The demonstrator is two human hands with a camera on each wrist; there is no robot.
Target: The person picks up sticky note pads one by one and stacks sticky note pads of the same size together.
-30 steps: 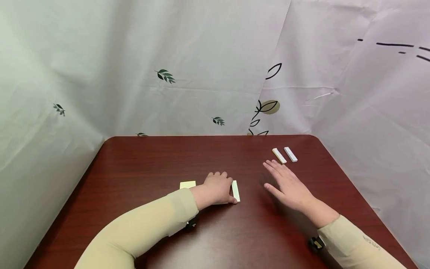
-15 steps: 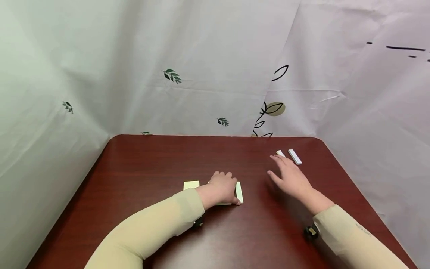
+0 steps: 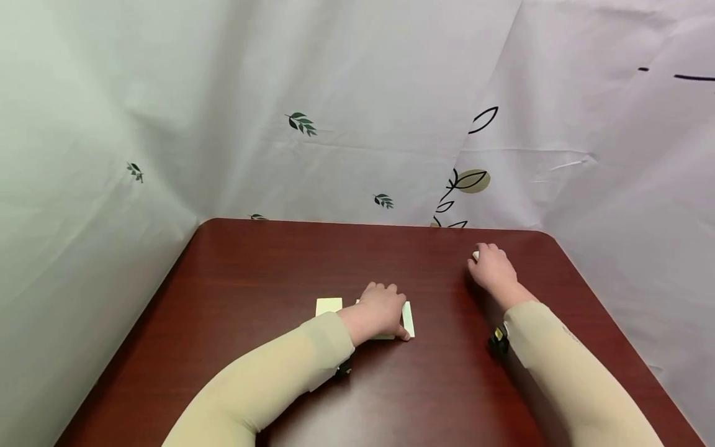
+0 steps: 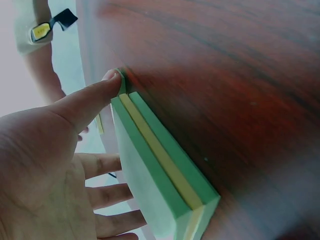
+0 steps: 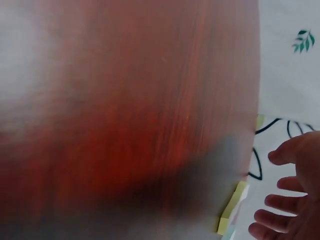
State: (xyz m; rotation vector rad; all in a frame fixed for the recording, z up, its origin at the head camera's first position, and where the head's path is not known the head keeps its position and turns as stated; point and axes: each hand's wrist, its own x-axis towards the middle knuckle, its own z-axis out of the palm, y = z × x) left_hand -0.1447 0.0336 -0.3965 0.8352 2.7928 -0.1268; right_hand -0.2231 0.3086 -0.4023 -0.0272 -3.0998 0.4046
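Note:
My left hand [image 3: 380,310] spans a low layered green-and-yellow block [image 4: 150,155] on the table. Its thumb is against the near end of a pale green bar [image 3: 409,320] standing at the block's right side. The index finger reaches the bar's far end, while the other fingers pass behind the block in the left wrist view. My right hand [image 3: 493,267] hovers low over the far right of the table. A small white-topped bar [image 3: 475,255] shows beside its fingers. In the right wrist view the fingers are spread above a yellow-sided bar [image 5: 232,207], apparently apart from it.
A pale yellow flat piece [image 3: 329,305] lies left of the left hand, partly behind the sleeve. The dark red table [image 3: 279,254] ends at a leaf-printed white cloth [image 3: 346,124] at the back. A wrist device [image 3: 499,339] hangs under the right sleeve.
My right hand has moved forward to the far bars and now covers most of them. The left hand keeps its place on the block. The head view has turned slightly left.

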